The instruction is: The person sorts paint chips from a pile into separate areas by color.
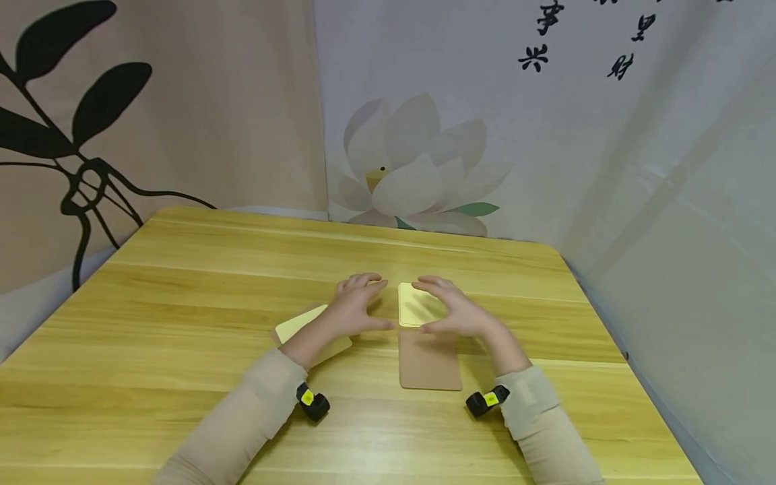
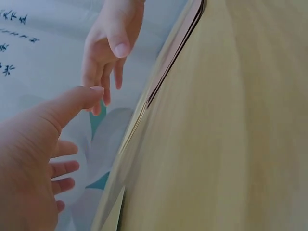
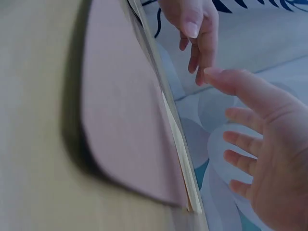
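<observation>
While holding nothing, spreading wide the fingers of left hand (image 1: 358, 308) and right hand (image 1: 456, 308), with yellow square (image 1: 415, 308) beneath the right fingers, brown square (image 1: 430, 364) nearer the wrist. Probably needing light, level edge contact.

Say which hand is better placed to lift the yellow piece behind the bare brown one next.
Probably the right hand: it hovers partly over that yellow piece, while the left hand, also empty, is off to one side.

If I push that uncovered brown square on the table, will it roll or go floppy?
The brown square probably won't roll or tip, because it lies flat with straight sides. It's likely light, since its edge looks thin. It might be fairly stiff, as no bends show in the head view.
</observation>
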A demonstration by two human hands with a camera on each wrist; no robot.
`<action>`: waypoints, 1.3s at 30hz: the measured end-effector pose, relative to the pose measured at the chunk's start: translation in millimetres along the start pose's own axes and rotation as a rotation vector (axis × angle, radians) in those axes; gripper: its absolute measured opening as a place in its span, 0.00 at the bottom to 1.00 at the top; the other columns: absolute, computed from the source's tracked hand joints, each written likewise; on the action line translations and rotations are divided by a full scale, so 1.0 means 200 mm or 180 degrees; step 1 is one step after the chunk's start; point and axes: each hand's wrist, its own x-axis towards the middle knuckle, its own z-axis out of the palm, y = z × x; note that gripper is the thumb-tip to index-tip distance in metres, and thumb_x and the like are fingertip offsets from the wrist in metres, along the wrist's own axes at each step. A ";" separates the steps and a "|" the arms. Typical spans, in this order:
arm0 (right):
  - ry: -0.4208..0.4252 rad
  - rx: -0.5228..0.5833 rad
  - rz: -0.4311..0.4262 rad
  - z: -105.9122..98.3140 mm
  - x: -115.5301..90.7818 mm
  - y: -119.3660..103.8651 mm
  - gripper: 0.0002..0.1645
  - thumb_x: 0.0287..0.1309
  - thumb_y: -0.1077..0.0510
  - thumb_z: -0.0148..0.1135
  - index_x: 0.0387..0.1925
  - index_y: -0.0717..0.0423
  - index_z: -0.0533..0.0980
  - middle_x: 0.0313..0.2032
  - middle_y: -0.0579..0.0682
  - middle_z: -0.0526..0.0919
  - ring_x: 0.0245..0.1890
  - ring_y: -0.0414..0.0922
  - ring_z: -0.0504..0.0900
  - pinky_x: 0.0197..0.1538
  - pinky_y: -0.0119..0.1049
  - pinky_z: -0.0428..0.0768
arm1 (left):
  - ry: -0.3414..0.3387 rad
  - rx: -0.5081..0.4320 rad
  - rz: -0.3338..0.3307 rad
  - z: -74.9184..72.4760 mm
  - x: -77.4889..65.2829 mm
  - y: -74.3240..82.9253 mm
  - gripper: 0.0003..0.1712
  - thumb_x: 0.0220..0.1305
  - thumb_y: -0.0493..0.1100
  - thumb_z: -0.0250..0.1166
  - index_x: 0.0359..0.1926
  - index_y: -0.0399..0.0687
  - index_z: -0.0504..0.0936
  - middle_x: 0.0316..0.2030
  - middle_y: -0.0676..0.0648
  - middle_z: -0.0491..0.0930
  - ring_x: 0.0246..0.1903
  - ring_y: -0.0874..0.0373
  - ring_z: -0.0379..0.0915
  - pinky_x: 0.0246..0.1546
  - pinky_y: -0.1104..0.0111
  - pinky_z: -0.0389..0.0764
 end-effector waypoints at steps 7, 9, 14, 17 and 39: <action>-0.0034 -0.0080 -0.0133 0.05 0.04 -0.07 0.51 0.47 0.49 0.75 0.71 0.52 0.61 0.71 0.54 0.55 0.70 0.51 0.50 0.63 0.58 0.58 | 0.0141 -0.0150 -0.0080 -0.07 -0.10 -0.02 0.51 0.49 0.61 0.73 0.67 0.37 0.66 0.66 0.38 0.60 0.66 0.40 0.50 0.61 0.40 0.48; -0.0049 -0.0098 -0.0143 0.06 0.04 -0.09 0.51 0.47 0.49 0.75 0.70 0.52 0.61 0.70 0.54 0.55 0.69 0.51 0.51 0.63 0.58 0.58 | 0.0201 -0.0126 -0.0116 -0.08 -0.13 -0.03 0.51 0.49 0.61 0.73 0.67 0.37 0.66 0.66 0.38 0.61 0.65 0.40 0.51 0.61 0.40 0.49; -0.0086 -0.0124 -0.0172 0.09 0.06 -0.12 0.51 0.48 0.47 0.75 0.70 0.52 0.61 0.70 0.54 0.55 0.70 0.51 0.50 0.64 0.58 0.56 | 0.0311 -0.0048 -0.0170 -0.11 -0.19 -0.05 0.52 0.48 0.62 0.73 0.66 0.35 0.67 0.65 0.38 0.63 0.65 0.40 0.52 0.60 0.39 0.49; -0.0111 -0.0124 -0.0244 0.11 0.08 -0.14 0.50 0.47 0.49 0.75 0.70 0.53 0.62 0.70 0.54 0.55 0.69 0.52 0.51 0.64 0.58 0.56 | 0.0347 -0.0009 -0.0181 -0.12 -0.22 -0.06 0.53 0.47 0.62 0.74 0.66 0.35 0.67 0.64 0.38 0.63 0.65 0.40 0.53 0.59 0.38 0.49; -0.0585 -0.0171 -0.0362 0.31 0.30 -0.30 0.56 0.45 0.43 0.75 0.72 0.50 0.57 0.72 0.52 0.51 0.71 0.51 0.46 0.65 0.56 0.55 | 0.0404 0.0144 -0.0528 -0.18 -0.51 -0.17 0.52 0.41 0.60 0.77 0.65 0.39 0.70 0.63 0.34 0.64 0.62 0.34 0.55 0.57 0.37 0.49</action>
